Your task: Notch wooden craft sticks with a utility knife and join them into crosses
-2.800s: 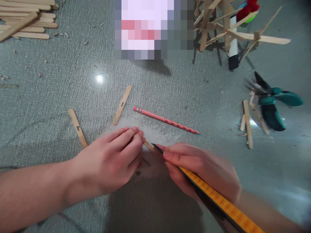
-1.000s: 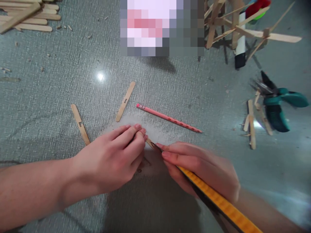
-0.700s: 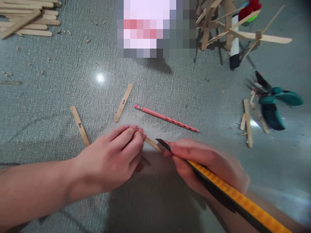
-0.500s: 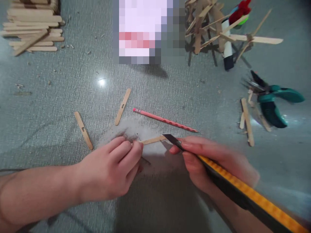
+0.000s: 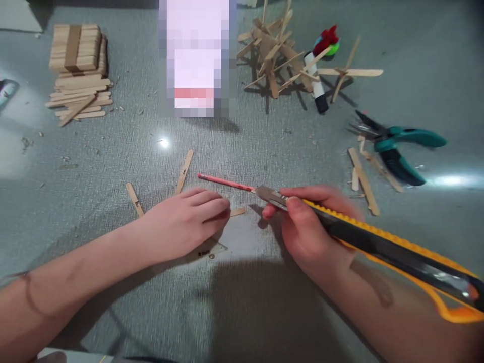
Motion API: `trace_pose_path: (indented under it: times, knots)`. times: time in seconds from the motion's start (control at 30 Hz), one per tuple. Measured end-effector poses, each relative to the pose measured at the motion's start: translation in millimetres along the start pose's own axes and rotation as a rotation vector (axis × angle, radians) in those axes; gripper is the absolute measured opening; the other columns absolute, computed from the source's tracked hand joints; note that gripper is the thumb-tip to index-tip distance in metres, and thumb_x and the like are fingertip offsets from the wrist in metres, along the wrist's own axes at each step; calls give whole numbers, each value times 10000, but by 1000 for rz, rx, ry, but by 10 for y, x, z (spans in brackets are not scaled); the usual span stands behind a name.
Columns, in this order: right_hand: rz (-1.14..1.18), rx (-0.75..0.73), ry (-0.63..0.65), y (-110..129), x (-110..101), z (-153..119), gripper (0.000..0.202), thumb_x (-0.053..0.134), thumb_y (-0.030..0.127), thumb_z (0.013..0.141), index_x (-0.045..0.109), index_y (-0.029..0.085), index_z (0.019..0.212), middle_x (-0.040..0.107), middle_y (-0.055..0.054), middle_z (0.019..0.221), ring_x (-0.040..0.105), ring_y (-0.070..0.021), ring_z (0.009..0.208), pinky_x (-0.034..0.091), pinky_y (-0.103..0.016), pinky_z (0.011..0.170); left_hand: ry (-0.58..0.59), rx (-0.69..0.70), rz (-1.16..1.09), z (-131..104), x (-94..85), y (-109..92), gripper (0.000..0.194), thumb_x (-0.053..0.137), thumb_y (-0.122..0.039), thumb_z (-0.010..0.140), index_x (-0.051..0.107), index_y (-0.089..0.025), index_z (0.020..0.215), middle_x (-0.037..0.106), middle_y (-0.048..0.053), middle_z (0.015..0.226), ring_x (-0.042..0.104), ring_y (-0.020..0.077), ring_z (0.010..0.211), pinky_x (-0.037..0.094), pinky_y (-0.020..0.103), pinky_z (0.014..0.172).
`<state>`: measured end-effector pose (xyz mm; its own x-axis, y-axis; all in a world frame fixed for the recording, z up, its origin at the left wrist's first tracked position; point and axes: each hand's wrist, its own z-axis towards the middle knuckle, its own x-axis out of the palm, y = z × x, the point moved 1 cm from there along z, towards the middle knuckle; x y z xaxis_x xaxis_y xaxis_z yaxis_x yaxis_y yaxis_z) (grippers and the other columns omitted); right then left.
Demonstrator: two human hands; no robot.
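Note:
My left hand [image 5: 191, 217] is closed, fingers bent down over a craft stick [image 5: 238, 212] whose rounded right end sticks out past the fingertips. The rest of that stick is hidden under the hand. In my right hand [image 5: 308, 222] is a yellow and black utility knife [image 5: 363, 239], its metal tip pointing left and overlapping the right end of a pink pencil [image 5: 223, 180] in view. Beyond my left hand lie two more craft sticks, a notched one [image 5: 134, 197] and a slotted one [image 5: 185, 170]. A small clear piece with dark print [image 5: 212, 249] shows below the hand.
Teal-handled pliers [image 5: 401, 146] lie at the right beside cut stick pieces [image 5: 363, 181]. A bundle of craft sticks [image 5: 75, 48] and loose sticks [image 5: 81, 98] are far left. A stick construction [image 5: 272, 50] and a white marker [image 5: 315, 83] are at the back. A pixelated object [image 5: 194, 55] stands back centre.
The view has shifted, showing more of the far table. My right hand has drawn the knife's tip away from the stick and up over the pencil. My left hand now lies flatter over the stick.

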<state>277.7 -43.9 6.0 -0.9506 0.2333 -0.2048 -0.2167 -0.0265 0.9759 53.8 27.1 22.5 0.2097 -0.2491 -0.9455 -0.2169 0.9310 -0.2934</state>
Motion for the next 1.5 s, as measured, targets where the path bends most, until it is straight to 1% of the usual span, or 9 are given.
trace_pose_path:
  times: [0.2,0.3,0.4,0.6,0.73,0.9,1.1,1.23,1.5]
  knots:
    - [94,69,-17,-12,5,-15,94,644,325,931,695,248,952,726,-4,734,715,-179,658,601,-328,617,14,70,116,10,-21,-105,259,433,-153,1000,685,-95,993,664,115,1215,619,252,1154,522,425,1039]
    - [52,62,19,-1,-6,-20,101,639,326,933,697,248,962,737,-7,758,723,-177,676,600,-310,609,-42,50,125,15,7,-75,258,439,-143,996,673,-113,892,702,97,1088,660,228,1004,568,407,913]
    - [-75,-28,67,6,-24,-12,79,643,280,928,700,259,979,747,2,782,726,-160,683,597,-287,620,-94,-10,77,-39,29,-20,224,462,-149,994,674,-105,934,711,86,1022,657,205,904,575,364,815]
    - [-267,-337,326,43,6,25,218,636,116,873,673,266,1027,767,2,879,739,-156,759,613,-279,709,-137,-41,2,-167,19,32,231,470,-138,992,675,-81,1080,706,102,1046,658,216,928,576,372,819]
    - [-273,-384,476,88,57,35,286,581,64,857,640,263,1053,760,-4,875,726,-134,694,612,-234,644,-136,-23,95,-162,31,-46,175,530,-110,956,693,-63,1000,726,101,1002,686,239,892,588,384,762]
    - [-306,-405,530,143,104,35,280,584,60,846,619,248,1052,757,-12,842,728,-131,685,606,-215,644,-169,-165,56,-143,61,-148,182,518,-108,953,698,-82,948,742,69,961,699,202,882,601,336,827]
    - [-335,-411,538,180,128,16,306,617,100,832,642,290,1071,770,-8,839,753,-171,707,629,-249,632,-178,-102,150,-157,54,-215,213,532,-114,938,707,-47,1039,743,74,985,706,197,877,604,342,884]
    - [-363,-355,541,168,125,-13,325,592,120,853,634,335,1092,769,16,849,751,-181,711,645,-291,656,-143,-90,156,-163,69,-224,243,492,-115,939,734,-88,949,728,92,1024,698,231,897,614,385,785]
    - [-391,-363,561,173,127,-7,331,592,131,866,597,344,1119,764,9,855,745,-186,720,643,-306,655,-91,-61,169,-189,112,-230,287,456,-154,953,737,-131,898,691,123,1139,669,251,998,602,406,818]
